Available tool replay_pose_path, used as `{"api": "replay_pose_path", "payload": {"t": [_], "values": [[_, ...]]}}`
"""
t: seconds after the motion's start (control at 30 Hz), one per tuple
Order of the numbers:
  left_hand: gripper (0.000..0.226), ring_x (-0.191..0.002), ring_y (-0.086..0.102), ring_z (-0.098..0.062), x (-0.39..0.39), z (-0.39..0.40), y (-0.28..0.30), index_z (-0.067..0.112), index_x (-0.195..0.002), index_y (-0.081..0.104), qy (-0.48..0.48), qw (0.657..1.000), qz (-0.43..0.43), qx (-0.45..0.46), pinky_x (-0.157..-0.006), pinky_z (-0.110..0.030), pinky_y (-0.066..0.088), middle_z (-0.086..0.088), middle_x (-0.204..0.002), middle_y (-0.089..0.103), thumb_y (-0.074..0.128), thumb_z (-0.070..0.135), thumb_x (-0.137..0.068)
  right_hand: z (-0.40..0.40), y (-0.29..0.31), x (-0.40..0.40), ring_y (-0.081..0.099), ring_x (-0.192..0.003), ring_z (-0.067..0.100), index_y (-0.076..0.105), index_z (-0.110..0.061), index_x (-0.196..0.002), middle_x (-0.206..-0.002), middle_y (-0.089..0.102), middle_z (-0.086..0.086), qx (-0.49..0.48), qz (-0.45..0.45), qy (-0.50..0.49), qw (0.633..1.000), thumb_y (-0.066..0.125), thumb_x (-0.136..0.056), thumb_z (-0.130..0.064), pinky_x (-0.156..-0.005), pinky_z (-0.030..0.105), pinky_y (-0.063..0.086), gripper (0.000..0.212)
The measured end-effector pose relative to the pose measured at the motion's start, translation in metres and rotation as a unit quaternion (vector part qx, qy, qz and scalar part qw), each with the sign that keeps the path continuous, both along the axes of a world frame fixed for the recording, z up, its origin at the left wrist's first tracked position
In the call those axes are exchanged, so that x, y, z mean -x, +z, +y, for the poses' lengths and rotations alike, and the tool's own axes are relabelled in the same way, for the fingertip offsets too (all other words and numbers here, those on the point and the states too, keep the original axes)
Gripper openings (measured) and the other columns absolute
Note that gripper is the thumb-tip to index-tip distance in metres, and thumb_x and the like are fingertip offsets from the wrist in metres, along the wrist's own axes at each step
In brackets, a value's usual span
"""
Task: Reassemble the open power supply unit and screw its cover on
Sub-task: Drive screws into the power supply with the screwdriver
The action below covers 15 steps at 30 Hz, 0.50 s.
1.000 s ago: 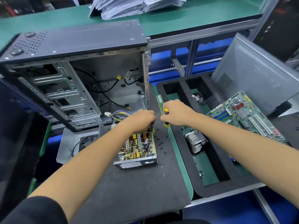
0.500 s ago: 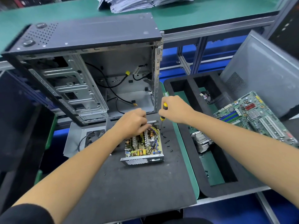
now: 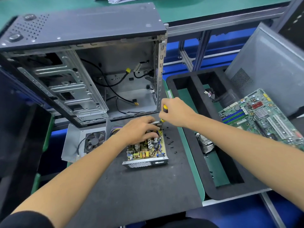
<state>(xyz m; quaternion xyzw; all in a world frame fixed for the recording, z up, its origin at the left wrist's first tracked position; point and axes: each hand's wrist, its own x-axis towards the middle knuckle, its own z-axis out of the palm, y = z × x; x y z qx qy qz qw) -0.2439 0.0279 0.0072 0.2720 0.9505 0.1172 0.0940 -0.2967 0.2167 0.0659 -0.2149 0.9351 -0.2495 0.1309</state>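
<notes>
The open power supply unit (image 3: 145,153) lies on the dark mat, its yellow circuit board and perforated front wall showing. My left hand (image 3: 138,130) rests on the board's far part, fingers bent over the components. My right hand (image 3: 176,112) grips a yellow-and-black screwdriver (image 3: 164,111), held upright with its tip at the unit's far right corner. The unit's grey cover with its fan (image 3: 85,140) lies to the left, joined by a wire. Several small black screws (image 3: 170,142) are scattered just right of the unit.
An open computer case (image 3: 85,63) stands behind the unit. A black foam tray (image 3: 197,129) on the right holds a heat sink (image 3: 204,143) and small parts. A motherboard (image 3: 261,116) and a grey side panel (image 3: 266,66) lie at far right.
The view has shifted, so everything sits lower and more to the right in the frame. My right hand has brought the screwdriver upright at the unit's far right corner; my left hand stays on the board.
</notes>
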Motion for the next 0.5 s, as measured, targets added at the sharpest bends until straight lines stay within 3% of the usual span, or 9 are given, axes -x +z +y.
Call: {"api": "replay_pose_path", "payload": {"t": [0.1,0.23,0.5], "values": [[0.025,-0.104,0.055,-0.024,0.001,0.002,-0.005,0.013,-0.098,0.072,0.014,0.999,0.019,-0.041,-0.084,-0.042,0.049,-0.006,-0.119,0.057,0.063,0.035,-0.091,0.000,-0.004,0.002,0.047,-0.056,0.020,0.054,-0.011,-0.082,-0.076,0.060,0.007,-0.001,0.002,0.004,1.000,0.056,-0.084,-0.022,-0.048,0.028,0.034,0.011],[0.023,-0.089,0.057,-0.027,-0.003,0.006,-0.007,0.008,-0.074,0.069,0.016,0.996,0.063,-0.065,-0.072,-0.040,0.049,-0.009,-0.106,0.060,0.056,0.026,-0.082,0.001,-0.007,0.004,0.045,-0.054,0.018,0.053,-0.012,-0.082,-0.074,0.060,0.006,-0.001,0.005,0.004,1.000,0.055,-0.084,-0.023,-0.047,0.028,0.033,0.011],[0.028,-0.079,0.055,-0.029,-0.005,0.011,-0.012,0.008,-0.062,0.062,0.023,0.993,0.096,-0.068,-0.065,-0.038,0.046,-0.009,-0.096,0.062,0.045,0.027,-0.073,0.001,-0.007,0.005,0.047,-0.056,0.020,0.054,-0.011,-0.084,-0.075,0.060,0.006,-0.003,-0.001,0.010,1.000,0.054,-0.085,-0.021,-0.049,0.030,0.037,0.010]]}}
